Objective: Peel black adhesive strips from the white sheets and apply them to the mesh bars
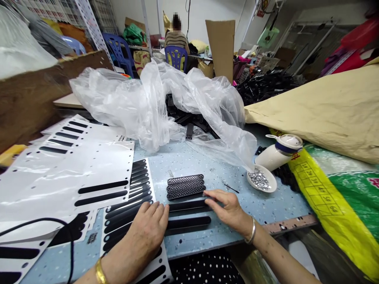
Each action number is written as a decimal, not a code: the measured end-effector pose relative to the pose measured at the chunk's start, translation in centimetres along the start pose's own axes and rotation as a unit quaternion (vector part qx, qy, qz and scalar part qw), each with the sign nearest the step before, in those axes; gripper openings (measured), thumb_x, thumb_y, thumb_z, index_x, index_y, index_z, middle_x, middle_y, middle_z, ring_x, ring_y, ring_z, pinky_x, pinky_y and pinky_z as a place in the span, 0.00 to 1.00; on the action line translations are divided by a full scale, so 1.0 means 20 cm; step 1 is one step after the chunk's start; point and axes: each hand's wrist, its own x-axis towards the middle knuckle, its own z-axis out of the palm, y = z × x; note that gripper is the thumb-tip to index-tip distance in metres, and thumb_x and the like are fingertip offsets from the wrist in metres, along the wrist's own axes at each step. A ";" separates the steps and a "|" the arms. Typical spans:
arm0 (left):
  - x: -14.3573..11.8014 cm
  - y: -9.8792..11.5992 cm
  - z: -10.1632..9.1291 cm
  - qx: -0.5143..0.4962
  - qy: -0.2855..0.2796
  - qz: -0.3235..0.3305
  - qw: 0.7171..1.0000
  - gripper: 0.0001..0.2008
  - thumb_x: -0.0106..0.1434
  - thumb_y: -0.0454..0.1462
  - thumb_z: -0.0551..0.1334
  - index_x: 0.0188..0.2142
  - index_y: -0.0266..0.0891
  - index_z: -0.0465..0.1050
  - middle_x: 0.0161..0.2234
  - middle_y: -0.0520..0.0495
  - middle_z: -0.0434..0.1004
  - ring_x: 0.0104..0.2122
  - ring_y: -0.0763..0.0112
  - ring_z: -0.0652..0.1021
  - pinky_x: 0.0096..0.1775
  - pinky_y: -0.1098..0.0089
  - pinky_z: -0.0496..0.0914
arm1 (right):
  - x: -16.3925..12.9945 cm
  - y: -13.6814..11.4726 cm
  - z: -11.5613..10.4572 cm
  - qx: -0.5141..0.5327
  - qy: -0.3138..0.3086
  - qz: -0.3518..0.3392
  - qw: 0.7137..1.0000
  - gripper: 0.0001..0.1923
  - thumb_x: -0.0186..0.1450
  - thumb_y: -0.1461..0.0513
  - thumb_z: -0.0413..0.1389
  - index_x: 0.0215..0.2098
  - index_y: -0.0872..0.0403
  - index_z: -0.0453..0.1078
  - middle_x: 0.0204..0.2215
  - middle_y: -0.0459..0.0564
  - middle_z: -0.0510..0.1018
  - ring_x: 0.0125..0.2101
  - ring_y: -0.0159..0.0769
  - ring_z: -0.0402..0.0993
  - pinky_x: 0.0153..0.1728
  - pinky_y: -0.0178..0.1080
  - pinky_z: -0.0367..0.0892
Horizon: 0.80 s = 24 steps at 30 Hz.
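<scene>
A: Black plastic strips point(188, 215) are seen lying flat on the speckled blue tabletop point(231, 232), just in front of the person. How are they held?

B: The left end of the strips is pressed under the left hand point(148, 228), fingers laid flat and close together, nothing pinched. The right end of the upper strip is touched by the right hand point(229, 209), its fingers stretched out and slightly spread, fingertips point(210, 194) resting on it.

A: What is found just beyond the fingers?

B: Three perforated black strips point(185, 186) are stacked side by side, touching the plain ones. To the left, white punched sheets point(74, 173) with long slots are overlapped on the table.

A: And the containers?

B: A small white dish point(269, 185) is set near the right hand, and small silvery pieces point(259, 179) are heaped in it. Behind it a white bottle point(278, 152) with a dark band is lying on its side. Further back, more black parts point(192, 120) are held in a crumpled clear plastic bag point(154, 102).

A: Can any writing be read?

B: A printed grid with small characters is seen on the yellow bag point(319, 189) at the right; it cannot be read reliably.
</scene>
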 end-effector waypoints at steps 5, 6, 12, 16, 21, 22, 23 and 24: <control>0.05 -0.03 -0.02 -0.040 0.095 0.007 0.995 0.22 0.54 0.20 0.50 0.46 0.27 0.71 0.41 0.33 0.78 0.42 0.52 0.75 0.44 0.52 0.66 | -0.04 0.04 -0.08 0.004 0.073 0.135 0.988 0.10 0.65 0.60 0.55 0.29 0.55 0.76 0.22 0.49 0.79 0.23 0.35 0.75 0.24 0.35 0.71; 0.05 -0.02 -0.01 -0.045 0.130 0.010 0.990 0.21 0.54 0.21 0.50 0.46 0.27 0.71 0.41 0.32 0.78 0.42 0.51 0.75 0.43 0.52 0.66 | -0.05 0.04 -0.07 0.007 0.071 0.143 0.987 0.11 0.65 0.60 0.55 0.28 0.55 0.76 0.20 0.48 0.78 0.22 0.35 0.74 0.23 0.35 0.70; 0.14 0.09 0.04 -0.103 0.156 0.041 0.981 0.24 0.56 0.22 0.49 0.52 0.27 0.67 0.49 0.31 0.74 0.49 0.51 0.72 0.47 0.50 0.66 | -0.04 0.00 0.03 0.023 0.034 0.118 0.992 0.08 0.62 0.63 0.55 0.32 0.56 0.77 0.24 0.49 0.77 0.23 0.33 0.73 0.23 0.34 0.69; 0.25 0.14 0.01 -0.134 0.153 0.026 0.979 0.21 0.58 0.22 0.51 0.49 0.29 0.69 0.44 0.33 0.76 0.42 0.55 0.74 0.43 0.53 0.68 | -0.03 0.00 0.03 0.048 0.000 0.086 0.995 0.12 0.57 0.67 0.57 0.40 0.56 0.76 0.29 0.51 0.78 0.24 0.32 0.73 0.23 0.33 0.70; 0.34 0.15 -0.01 -0.157 0.104 0.000 0.982 0.12 0.63 0.26 0.54 0.44 0.32 0.71 0.36 0.39 0.75 0.34 0.59 0.73 0.39 0.55 0.69 | -0.04 0.03 0.03 0.078 -0.027 0.076 0.994 0.17 0.56 0.68 0.59 0.44 0.52 0.76 0.34 0.51 0.79 0.25 0.32 0.73 0.23 0.33 0.70; 0.34 0.15 -0.01 -0.158 0.102 0.000 0.982 0.12 0.63 0.27 0.54 0.45 0.32 0.70 0.35 0.39 0.75 0.34 0.59 0.73 0.40 0.54 0.69 | -0.04 0.03 0.03 0.081 -0.031 0.073 0.994 0.17 0.56 0.68 0.60 0.45 0.52 0.76 0.34 0.51 0.79 0.26 0.32 0.73 0.23 0.33 0.70; 0.34 0.15 -0.01 -0.161 0.101 0.000 0.982 0.13 0.64 0.27 0.54 0.46 0.32 0.70 0.35 0.39 0.75 0.34 0.60 0.73 0.40 0.54 0.69 | -0.04 0.04 0.03 0.083 -0.036 0.071 0.993 0.17 0.57 0.68 0.60 0.45 0.51 0.76 0.34 0.51 0.79 0.27 0.32 0.74 0.23 0.33 0.70; 0.33 0.15 -0.01 -0.165 0.099 0.000 0.981 0.13 0.64 0.27 0.53 0.46 0.32 0.70 0.35 0.40 0.75 0.34 0.60 0.73 0.40 0.55 0.69 | -0.04 0.04 0.03 0.083 -0.041 0.068 0.993 0.18 0.57 0.68 0.61 0.45 0.50 0.76 0.35 0.50 0.79 0.28 0.33 0.74 0.24 0.33 0.70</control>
